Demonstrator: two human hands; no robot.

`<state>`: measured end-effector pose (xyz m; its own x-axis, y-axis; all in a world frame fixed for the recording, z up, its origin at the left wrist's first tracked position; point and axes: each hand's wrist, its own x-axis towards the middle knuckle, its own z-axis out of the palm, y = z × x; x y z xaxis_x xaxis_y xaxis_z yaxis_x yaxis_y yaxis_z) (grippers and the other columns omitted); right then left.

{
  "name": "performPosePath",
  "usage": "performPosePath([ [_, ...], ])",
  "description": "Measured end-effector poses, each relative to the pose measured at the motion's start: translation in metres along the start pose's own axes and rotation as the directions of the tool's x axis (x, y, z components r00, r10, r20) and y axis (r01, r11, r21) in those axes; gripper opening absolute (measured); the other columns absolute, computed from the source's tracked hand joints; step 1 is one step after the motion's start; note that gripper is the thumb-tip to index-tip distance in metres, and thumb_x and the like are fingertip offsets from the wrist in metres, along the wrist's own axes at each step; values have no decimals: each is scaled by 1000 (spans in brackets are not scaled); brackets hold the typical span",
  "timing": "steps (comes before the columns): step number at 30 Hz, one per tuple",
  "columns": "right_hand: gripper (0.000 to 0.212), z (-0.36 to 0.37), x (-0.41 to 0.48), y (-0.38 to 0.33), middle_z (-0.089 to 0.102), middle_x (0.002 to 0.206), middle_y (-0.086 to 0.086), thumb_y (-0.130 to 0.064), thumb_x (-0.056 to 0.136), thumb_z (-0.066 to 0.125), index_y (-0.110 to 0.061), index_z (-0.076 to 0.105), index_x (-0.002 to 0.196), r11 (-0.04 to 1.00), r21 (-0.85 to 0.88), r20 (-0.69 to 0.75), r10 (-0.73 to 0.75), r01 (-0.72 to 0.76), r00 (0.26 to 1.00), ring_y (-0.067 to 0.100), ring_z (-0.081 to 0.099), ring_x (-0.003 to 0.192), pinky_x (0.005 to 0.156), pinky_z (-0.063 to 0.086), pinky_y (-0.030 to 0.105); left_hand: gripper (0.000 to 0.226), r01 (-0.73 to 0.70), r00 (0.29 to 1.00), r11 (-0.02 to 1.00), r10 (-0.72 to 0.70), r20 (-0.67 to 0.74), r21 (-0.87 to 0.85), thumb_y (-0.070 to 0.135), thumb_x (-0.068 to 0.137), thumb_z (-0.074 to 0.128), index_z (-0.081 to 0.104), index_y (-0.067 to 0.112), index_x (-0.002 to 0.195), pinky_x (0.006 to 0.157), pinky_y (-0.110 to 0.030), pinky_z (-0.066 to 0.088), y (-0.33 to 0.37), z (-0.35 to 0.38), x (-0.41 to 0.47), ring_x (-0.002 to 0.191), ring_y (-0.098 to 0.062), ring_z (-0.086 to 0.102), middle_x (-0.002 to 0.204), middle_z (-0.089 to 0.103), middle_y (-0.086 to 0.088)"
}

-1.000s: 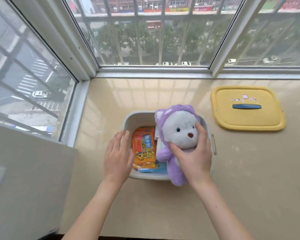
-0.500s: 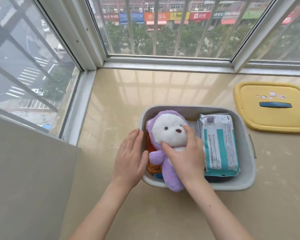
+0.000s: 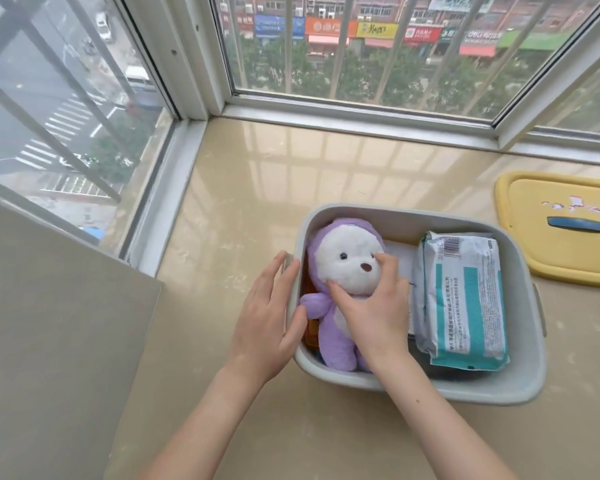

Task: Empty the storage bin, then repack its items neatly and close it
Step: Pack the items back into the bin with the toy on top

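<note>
Lid (image 3: 541, 258) lies far right while our right hand (image 3: 374, 313) grips plush (image 3: 343, 258) beside wipes (image 3: 465, 299), left hand (image 3: 267, 317) flat against bin (image 3: 499, 386).

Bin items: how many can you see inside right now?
4: plush bear at left, orange packet under it, flat white item in the middle, teal pack at right. More may hide beneath.

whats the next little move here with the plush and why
Probably press the plush toy down flat and let go. The right hand pinches its head, it lies inside the bin beside the wipes pack, and the left hand rests on the bin's wall. The yellow lid lies off to the right, so closing likely follows.
</note>
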<state>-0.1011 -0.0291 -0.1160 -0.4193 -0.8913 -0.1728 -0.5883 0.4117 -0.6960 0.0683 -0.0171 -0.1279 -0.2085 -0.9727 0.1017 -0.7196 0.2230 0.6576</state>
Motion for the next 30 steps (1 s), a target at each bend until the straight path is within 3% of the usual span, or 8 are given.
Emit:
performPosePath([
  [3,80,1,1,0,46,113,8,-54,64,79,-38,33,127,1000,-17,12,-15,16,1000,34,54,105,92,47,48,61,3,1000,1000,-3,6,1,35,92,42,36,14,149,116,-33,26,-1,-1,2,144,-22,30,156,30,-10],
  [9,95,-5,4,7,37,113,1,-59,62,78,-61,20,138,998,-44,137,-37,44,990,30,58,101,97,47,43,61,0,1000,999,0,-3,-45,35,90,45,38,17,148,114,-35,31,-5,-1,2,142,-20,33,155,33,-7],
  [23,95,15,11,12,37,109,5,-61,65,76,-48,23,144,955,-274,108,-85,112,990,35,57,91,91,47,45,60,-11,1000,997,10,-9,-71,32,91,42,36,15,149,114,-30,27,-6,4,2,145,-18,29,156,31,-9],
  [26,93,10,11,19,39,123,10,-60,66,76,-49,25,143,954,-254,91,-142,161,986,35,52,107,95,45,43,60,-11,1000,998,11,-5,-67,32,91,42,37,14,149,114,-34,30,-7,4,2,145,-18,29,156,31,-9],
  [30,85,8,12,23,30,151,7,-39,71,80,-32,39,145,942,-123,63,-306,311,950,24,34,137,109,38,41,60,-9,1000,999,9,-2,-44,33,91,41,38,13,148,114,-37,31,-6,2,2,145,-19,29,156,32,-8],
])
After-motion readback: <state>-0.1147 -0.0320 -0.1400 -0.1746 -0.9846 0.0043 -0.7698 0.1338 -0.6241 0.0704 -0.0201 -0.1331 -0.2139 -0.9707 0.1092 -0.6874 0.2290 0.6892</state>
